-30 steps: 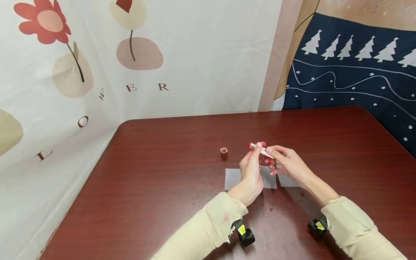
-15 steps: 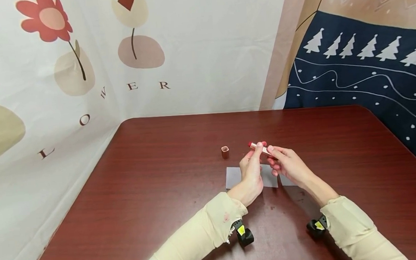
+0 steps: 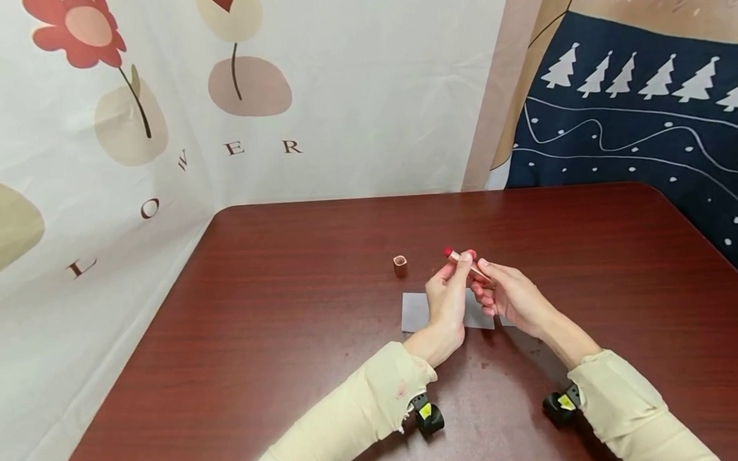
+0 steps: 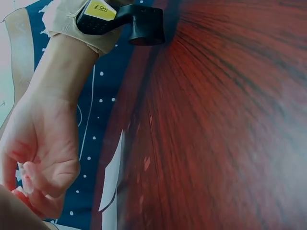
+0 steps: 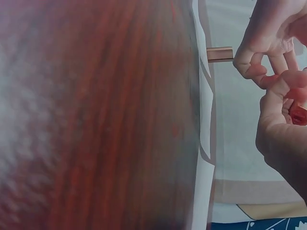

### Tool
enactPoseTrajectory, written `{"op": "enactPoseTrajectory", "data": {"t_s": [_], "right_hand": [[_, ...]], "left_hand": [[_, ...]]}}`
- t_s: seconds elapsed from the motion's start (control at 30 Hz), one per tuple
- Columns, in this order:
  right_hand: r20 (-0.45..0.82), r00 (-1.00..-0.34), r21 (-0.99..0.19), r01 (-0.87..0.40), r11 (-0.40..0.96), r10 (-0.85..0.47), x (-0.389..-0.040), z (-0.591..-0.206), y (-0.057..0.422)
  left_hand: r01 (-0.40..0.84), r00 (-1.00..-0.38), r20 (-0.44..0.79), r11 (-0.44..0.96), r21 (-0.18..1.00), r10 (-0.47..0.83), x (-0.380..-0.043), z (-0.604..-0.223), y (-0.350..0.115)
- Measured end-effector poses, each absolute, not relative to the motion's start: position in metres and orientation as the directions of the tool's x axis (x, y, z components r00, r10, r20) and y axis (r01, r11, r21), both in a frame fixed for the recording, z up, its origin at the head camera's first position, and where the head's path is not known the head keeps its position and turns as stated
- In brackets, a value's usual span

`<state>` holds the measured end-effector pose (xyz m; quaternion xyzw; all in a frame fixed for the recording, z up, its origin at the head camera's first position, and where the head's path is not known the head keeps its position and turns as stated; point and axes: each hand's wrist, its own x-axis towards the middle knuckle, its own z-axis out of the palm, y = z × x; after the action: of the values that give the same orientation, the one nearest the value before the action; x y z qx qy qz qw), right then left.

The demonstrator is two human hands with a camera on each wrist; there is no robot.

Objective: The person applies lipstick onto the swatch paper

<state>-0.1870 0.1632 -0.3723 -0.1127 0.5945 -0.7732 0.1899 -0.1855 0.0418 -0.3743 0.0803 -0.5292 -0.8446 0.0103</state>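
Observation:
Both hands hold one lipstick [image 3: 479,271] over the far middle of the table, its red tip slanting up to the left. My left hand [image 3: 446,303] pinches the upper part of the tube between thumb and fingers. At the lower end, my right hand [image 3: 517,297] grips the base with thumb and curled fingers. In the right wrist view, the end of the lipstick's base [image 5: 299,115] shows inside the curled right hand [image 5: 280,134]. The left wrist view shows the right hand [image 4: 45,143] from the palm side. A copper-brown lipstick cap [image 3: 400,267] stands upright left of the hands.
Pale grey paper pieces [image 3: 415,312] lie in a row beneath the hands, partly hidden by them. The dark red wooden table [image 3: 273,321] has small reddish marks near the papers. A white flower-print cloth [image 3: 360,83] hangs behind and to the left, a navy tree-print one [image 3: 641,122] at right.
The lipstick has tilted so its red tip points further up. My right fingers have curled in closer around its base. The whole head view has shifted slightly; cap and papers stay put on the table.

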Motion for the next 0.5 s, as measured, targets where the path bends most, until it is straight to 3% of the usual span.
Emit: {"op": "enactPoseTrajectory", "data": {"t_s": [0.17,0.27,0.37,0.5], "right_hand": [[-0.04,-0.902,-0.941,0.179,-0.286,-0.431,-0.186,-0.37,0.161],[-0.043,-0.905,-0.94,0.181,-0.29,-0.424,-0.188,-0.367,0.159],[-0.056,-0.913,-0.955,0.168,-0.246,-0.404,-0.19,-0.366,0.159],[-0.086,-0.928,-0.975,0.153,-0.16,-0.364,-0.193,-0.367,0.159]], "left_hand": [[-0.085,-0.995,-0.096,-0.316,0.945,-0.021,-0.18,-0.368,0.026],[-0.042,-0.999,-0.04,-0.158,0.987,0.012,-0.176,-0.365,0.002],[0.086,-0.995,0.075,0.161,0.983,0.073,-0.176,-0.367,-0.031],[0.317,-0.944,0.199,0.558,0.767,0.262,-0.182,-0.375,-0.072]]}}
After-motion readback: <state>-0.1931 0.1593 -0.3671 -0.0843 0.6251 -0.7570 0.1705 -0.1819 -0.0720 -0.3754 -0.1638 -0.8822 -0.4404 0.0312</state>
